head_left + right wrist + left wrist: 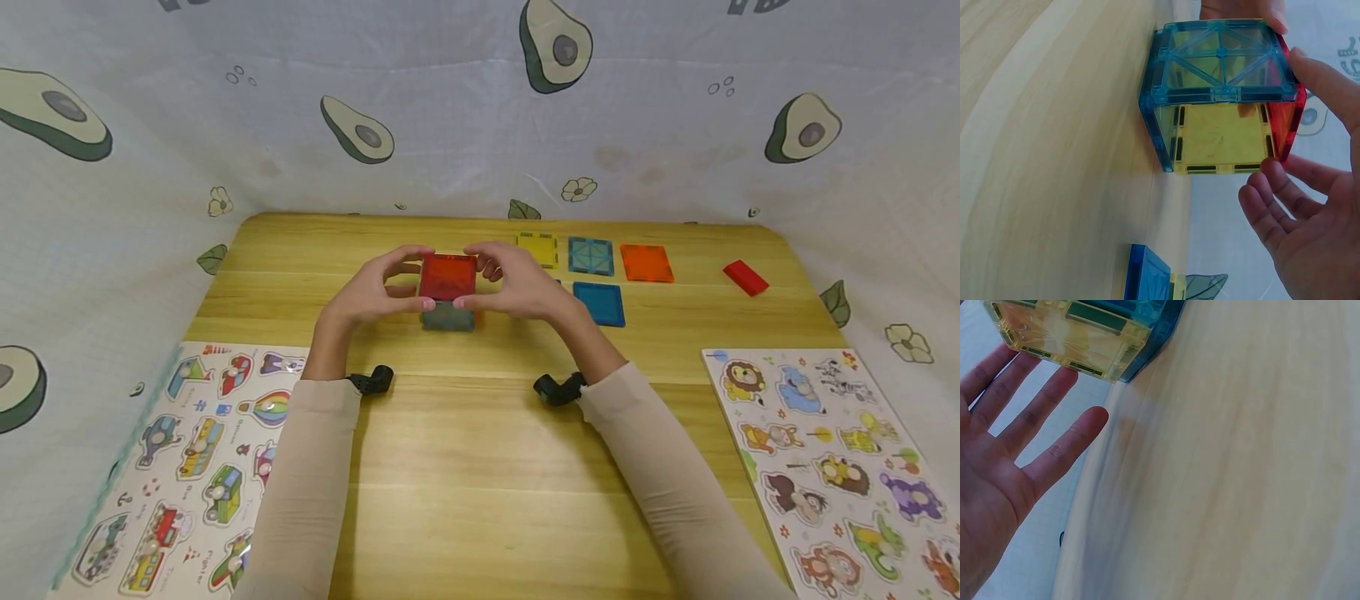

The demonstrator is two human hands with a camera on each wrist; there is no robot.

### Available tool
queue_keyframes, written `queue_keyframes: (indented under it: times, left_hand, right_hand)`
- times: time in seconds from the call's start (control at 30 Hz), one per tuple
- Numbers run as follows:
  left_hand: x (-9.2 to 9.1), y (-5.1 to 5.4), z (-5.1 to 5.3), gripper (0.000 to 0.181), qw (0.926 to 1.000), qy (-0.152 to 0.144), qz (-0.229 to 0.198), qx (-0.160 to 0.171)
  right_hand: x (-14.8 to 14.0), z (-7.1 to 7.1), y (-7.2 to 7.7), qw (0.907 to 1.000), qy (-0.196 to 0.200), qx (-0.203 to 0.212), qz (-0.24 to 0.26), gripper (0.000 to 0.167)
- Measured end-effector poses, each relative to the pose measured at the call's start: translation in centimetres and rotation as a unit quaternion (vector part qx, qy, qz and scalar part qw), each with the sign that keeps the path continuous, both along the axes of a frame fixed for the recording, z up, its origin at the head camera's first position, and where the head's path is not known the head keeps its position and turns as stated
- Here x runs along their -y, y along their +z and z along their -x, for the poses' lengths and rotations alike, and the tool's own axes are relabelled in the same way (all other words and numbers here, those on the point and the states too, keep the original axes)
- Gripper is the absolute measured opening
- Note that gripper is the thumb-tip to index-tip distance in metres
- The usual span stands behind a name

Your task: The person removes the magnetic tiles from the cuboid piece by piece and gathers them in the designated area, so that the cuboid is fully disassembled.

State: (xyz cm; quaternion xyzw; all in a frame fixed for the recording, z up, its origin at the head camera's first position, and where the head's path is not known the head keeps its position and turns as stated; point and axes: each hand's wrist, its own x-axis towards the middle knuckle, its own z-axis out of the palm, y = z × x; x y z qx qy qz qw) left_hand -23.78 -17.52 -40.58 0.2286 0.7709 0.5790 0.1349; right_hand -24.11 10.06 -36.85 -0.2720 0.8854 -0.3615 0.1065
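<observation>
A pale cloth printed with avocados (450, 83) hangs along the left side and across the top of the frame, behind a wood-grain table (442, 500). At lower left lies a vehicle puzzle board (180, 492), partly covered by a beige sleeve (303, 492). Left of center, a person's left hand (367, 292) holds a red magnetic tile (448, 277) lightly, its thumb at the near edge, its fingers stretched wide toward the far edge.

That tile forms the top of a small cube, just left of the frame's center, with a light-blue ribbed tile (1225, 59) on the near face and a yellow tile (1063, 334) on the left. The right hand (525, 287) mirrors the hold, thumb and index finger spanning the red tile's near and far edges, the other fingers loosely bent.

To the right of center, flat tiles lie in the upper half: a yellow square (536, 249), a pale-blue square (591, 256), a blue square (599, 304) and an orange square (647, 262). Farther right sits a red rectangular piece (746, 277). An animal puzzle board (840, 507) fills the lower right.
</observation>
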Motion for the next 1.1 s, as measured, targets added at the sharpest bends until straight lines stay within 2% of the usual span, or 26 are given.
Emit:
queue_keyframes:
  times: [0.2, 0.43, 0.7, 0.9, 1.1]
  left_hand:
    - [0.0, 0.1, -0.1, 0.074, 1.0, 0.006, 0.007, -0.002]
    - [0.0, 0.1, -0.2, 0.074, 0.9998, 0.011, 0.017, -0.002]
    - [-0.1, 0.0, -0.2, 0.075, 0.9997, 0.015, 0.019, 0.004]
    - [0.0, -0.1, 0.0, 0.074, 0.9997, 0.013, 0.02, 0.002]
    - [0.1, 0.0, 0.0, 0.068, 1.0, -0.002, 0.003, 0.001]
  right_hand:
    - [0.4, -0.1, 0.4, 0.9999, -0.005, -0.006, -0.014, 0.086]
    - [0.6, -0.3, 0.4, 0.9993, -0.035, -0.003, -0.008, 0.079]
    - [0.3, -0.6, 0.3, 0.9975, -0.066, -0.009, 0.024, 0.078]
    - [-0.6, -0.7, 0.4, 0.9963, -0.071, -0.035, 0.033, 0.074]
    - [-2.5, -0.8, 0.8, 0.9965, -0.071, -0.036, 0.027, 0.075]
